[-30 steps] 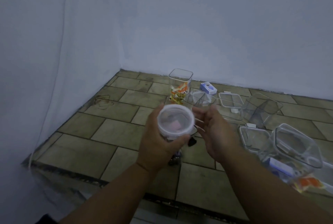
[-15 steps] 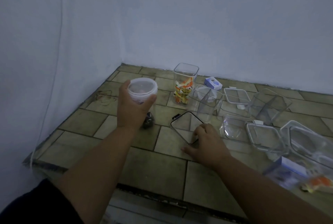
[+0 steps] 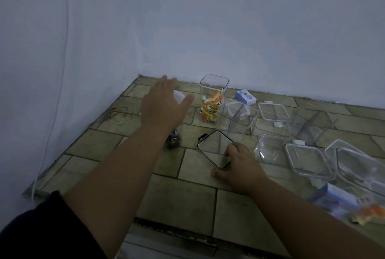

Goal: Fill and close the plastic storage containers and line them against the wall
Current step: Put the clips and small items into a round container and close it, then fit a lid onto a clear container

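My left hand [image 3: 160,108] reaches toward the back-left corner with its fingers spread. A small round white-lidded container [image 3: 179,95] shows between thumb and fingers, mostly hidden by the hand, close to the back wall. My right hand [image 3: 239,167] rests on the tiles with curled fingertips gripping the corner of a flat black-rimmed square lid [image 3: 212,146]. A tall square container [image 3: 214,100], without a lid and part filled with colourful packets, stands near the wall. An empty clear square container [image 3: 239,123] stands to its right.
Several clear lids [image 3: 273,112] and empty containers [image 3: 312,125] lie to the right. A big lidded container [image 3: 358,164], boxes and orange packets [image 3: 368,212] crowd the right edge. A small dark bag [image 3: 173,141] lies under my left forearm. A blue-white box [image 3: 245,96] sits by the wall. The ledge drops off at the front.
My left hand carried the round container from in front of me out to the back-left by the wall and spread its fingers. My right hand dropped onto the black-rimmed lid and stayed.
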